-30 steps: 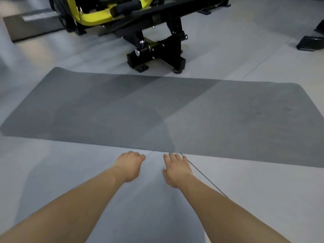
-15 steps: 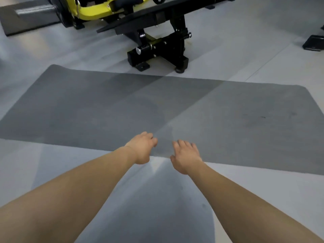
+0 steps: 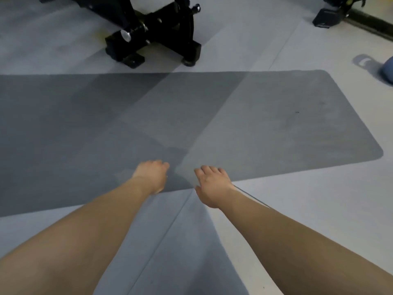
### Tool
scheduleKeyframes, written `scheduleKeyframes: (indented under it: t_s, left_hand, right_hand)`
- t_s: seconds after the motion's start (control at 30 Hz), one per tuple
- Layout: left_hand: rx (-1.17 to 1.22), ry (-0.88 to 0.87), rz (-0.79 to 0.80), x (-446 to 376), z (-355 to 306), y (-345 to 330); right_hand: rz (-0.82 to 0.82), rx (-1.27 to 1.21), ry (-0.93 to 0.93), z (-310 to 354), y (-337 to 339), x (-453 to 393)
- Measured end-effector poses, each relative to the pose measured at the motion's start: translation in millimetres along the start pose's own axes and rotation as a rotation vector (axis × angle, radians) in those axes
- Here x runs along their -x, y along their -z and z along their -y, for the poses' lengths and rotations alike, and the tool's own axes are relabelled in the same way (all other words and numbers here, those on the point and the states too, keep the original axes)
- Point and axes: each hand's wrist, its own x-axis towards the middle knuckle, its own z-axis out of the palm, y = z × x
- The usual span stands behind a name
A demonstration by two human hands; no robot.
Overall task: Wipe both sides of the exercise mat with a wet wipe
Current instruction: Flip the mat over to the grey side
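Pale grey gym floor fills the head view, crossed by broad slanting shadows and a thin seam line that runs out from under the exercise mat toward the person. Spread flat across that floor, the grey exercise mat lies lengthwise from left to right; its right end with rounded corners is in full view, while its left end runs out of the picture. Beyond the mat's far edge stands the black base of a gym machine, its feet just short of the mat, and farther right past the mat's far right corner sits a second black machine foot. A blue rounded object is cut by the picture's edge, beyond the mat's right end. Both bare forearms reach forward to the mat's near edge. The left hand is over the mat just inside that edge, fingers bent downward and holding nothing visible. The right hand is beside it at the edge, fingers spread and fairly straight, fingertips over the mat, nothing in its grasp.
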Motion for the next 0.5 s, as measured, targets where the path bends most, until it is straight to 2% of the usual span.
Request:
scheduleKeyframes:
  t_s: [0.13, 0.27, 0.37, 0.5]
  left_hand:
    - [-0.065, -0.070, -0.019, -19, -9, -18]
    - [-0.099, -0.127, 0.049, -29, -24, -39]
    - [-0.093, -0.122, 0.063, -30, -28, -48]
    - [-0.098, -0.103, 0.053, -39, -31, -52]
  right_hand:
    - [-0.006, 0.050, 0.045, -11, -20, -24]
    - [0.037, 0.090, 0.054, -32, -48, -44]
    - [0.081, 0.077, 0.073, -43, -66, -46]
    - [0.040, 0.077, 0.119, -47, -74, -55]
